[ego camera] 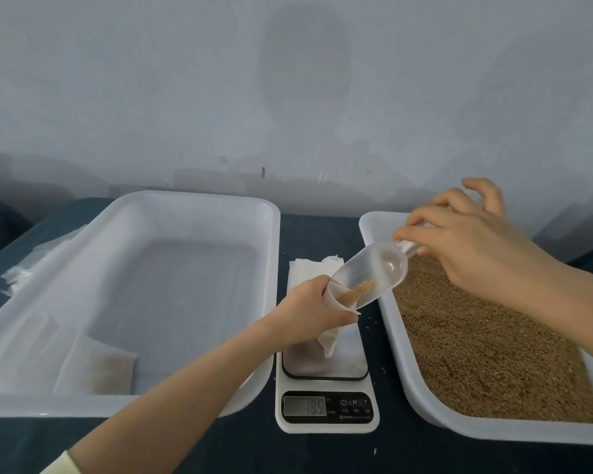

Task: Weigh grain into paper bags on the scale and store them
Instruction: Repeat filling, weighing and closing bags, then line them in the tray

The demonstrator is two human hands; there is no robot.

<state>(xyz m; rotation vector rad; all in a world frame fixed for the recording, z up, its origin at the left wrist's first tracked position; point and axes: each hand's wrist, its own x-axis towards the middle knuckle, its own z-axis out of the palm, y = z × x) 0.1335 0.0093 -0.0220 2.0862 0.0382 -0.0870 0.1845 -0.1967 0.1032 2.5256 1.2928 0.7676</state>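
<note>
Your left hand (314, 311) pinches the paper bag (329, 340) open on the scale (326, 384) in the middle, so your right hand (466, 244), fingers (421, 218) curled round the scoop (380, 268), can tip grain (358, 291) down into it from the tray (396, 340) on the right.

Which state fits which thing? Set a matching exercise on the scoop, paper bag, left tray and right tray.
1 scoop
2 paper bag
3 left tray
4 right tray

A full of grain
B gripped by the left hand on the scale
C holds one flat bag
D tipped by the right hand

Pairs: 1-D, 2-B, 3-C, 4-A
</note>
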